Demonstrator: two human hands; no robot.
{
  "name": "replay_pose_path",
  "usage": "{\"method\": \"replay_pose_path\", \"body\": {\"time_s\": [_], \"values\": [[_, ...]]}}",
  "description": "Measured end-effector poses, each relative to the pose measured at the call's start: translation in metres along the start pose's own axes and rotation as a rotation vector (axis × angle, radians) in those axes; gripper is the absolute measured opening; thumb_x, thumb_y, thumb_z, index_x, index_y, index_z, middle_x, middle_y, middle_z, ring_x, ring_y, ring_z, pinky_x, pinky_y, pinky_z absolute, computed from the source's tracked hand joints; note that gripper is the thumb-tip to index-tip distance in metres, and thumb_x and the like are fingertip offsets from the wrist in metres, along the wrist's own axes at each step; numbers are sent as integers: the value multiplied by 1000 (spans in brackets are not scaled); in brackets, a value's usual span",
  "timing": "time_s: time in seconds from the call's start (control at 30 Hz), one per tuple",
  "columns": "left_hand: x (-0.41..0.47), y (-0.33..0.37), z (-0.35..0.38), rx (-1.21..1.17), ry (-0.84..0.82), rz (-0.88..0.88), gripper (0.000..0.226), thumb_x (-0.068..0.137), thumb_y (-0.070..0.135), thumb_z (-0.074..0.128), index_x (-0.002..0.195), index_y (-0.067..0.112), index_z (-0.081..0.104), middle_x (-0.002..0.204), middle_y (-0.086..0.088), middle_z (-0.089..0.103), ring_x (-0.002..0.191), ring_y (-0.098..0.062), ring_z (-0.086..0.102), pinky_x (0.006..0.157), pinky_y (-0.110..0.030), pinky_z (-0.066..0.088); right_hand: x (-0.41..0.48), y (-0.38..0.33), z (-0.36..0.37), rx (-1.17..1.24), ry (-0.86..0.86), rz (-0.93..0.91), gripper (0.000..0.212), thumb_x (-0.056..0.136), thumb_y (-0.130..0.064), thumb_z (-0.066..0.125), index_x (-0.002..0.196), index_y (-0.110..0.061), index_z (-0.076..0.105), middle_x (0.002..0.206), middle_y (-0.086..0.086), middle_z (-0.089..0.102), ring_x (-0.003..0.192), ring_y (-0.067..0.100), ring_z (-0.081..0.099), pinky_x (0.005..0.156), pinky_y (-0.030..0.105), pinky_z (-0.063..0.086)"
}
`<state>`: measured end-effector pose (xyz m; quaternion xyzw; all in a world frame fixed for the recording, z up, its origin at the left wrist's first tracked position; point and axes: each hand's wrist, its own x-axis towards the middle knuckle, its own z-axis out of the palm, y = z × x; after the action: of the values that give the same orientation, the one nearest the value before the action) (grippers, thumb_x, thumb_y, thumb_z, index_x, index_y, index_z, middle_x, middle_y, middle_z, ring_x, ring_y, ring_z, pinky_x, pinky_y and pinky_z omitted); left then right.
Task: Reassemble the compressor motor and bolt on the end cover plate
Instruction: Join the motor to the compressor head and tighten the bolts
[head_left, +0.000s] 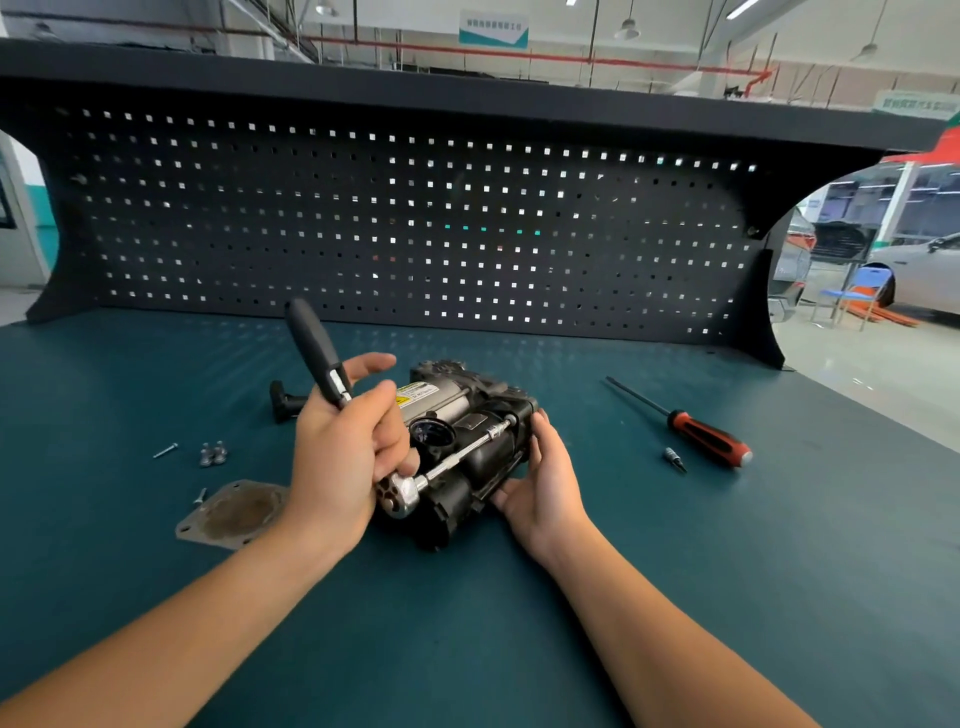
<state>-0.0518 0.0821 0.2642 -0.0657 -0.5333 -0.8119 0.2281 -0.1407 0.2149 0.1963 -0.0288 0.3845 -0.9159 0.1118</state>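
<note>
A black-and-silver compressor motor (485, 452) lies mid-table on a teal workbench (467, 639). The left hand (343, 457) is curled tight around a chrome, black-handled ratchet wrench (313, 345) laid along the motor. The right hand (545, 478) clasps the motor's three o'clock side. A tarnished metal cover plate (234, 514) lies flat at eight o'clock.

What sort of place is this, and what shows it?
Probably a car repair workshop: a pegboard-backed workbench, a ratchet in the left hand on a compressor motor held by the right hand, a white car parked beyond.
</note>
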Motion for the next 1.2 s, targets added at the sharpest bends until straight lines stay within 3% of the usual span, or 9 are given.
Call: {"method": "replay_pose_path", "body": {"time_s": [0.2,0.4,0.57,0.67,0.73,0.83,0.97,1.03,1.2], "values": [[-3,6,1,308,-320,178,18,91,-2,49,93,15,56,38,9,28,32,-6,25,38,-19,34,1,-2,0,9,38,12,38,94,-44,47,124,-22,55,93,-6,74,82,23,71,67,39,57],[-4,17,2,871,-904,322,16,83,13,48,93,21,57,55,20,52,51,5,46,55,-8,34,3,-2,1,41,69,20,32,95,-44,43,105,-19,61,72,0,73,62,18,70,48,27,53],[-2,13,10,1480,-1327,484,22,89,15,46,109,20,54,76,-3,62,70,-15,50,63,-29,37,-2,-3,6,116,96,106,38,91,-48,50,81,-17,68,65,10,71,53,25,69,39,29,50],[-3,10,-4,1271,-1168,525,32,81,15,43,105,36,49,76,7,62,66,-7,51,62,-21,39,0,-3,7,86,83,54,35,93,-38,51,124,-25,56,108,4,70,73,21,72,53,30,55],[-8,4,-16,918,-847,461,32,79,15,49,99,39,53,72,6,59,57,-2,49,58,-14,38,1,-2,8,77,60,2,45,94,-27,50,138,-32,42,129,-2,58,76,17,71,61,33,56],[-13,-2,-17,337,-328,267,11,84,11,51,86,19,59,42,3,36,36,-5,31,42,-16,34,0,-2,7,-22,-4,-42,50,93,-15,46,137,-35,39,123,-8,58,83,19,68,74,39,56],[-1,-7,-13,-237,41,-174,28,98,5,35,81,17,53,38,10,24,29,-4,22,36,-13,30,-3,-2,4,-84,-28,-55,41,88,-4,44,116,-33,55,100,-5,68,82,20,64,74,37,53],[0,-9,-12,-367,111,-273,29,98,7,33,79,18,52,37,10,24,28,-3,22,35,-12,30,-4,-1,4,-107,-25,-73,38,89,-4,44,109,-32,58,95,-4,69,80,19,63,68,33,54],[-4,-5,-3,-116,-6,-47,23,97,2,35,86,14,51,40,9,25,30,-5,21,38,-15,31,-1,-1,2,-103,-44,-49,21,93,-23,49,93,-40,61,88,-10,73,83,16,67,66,34,56]]}}
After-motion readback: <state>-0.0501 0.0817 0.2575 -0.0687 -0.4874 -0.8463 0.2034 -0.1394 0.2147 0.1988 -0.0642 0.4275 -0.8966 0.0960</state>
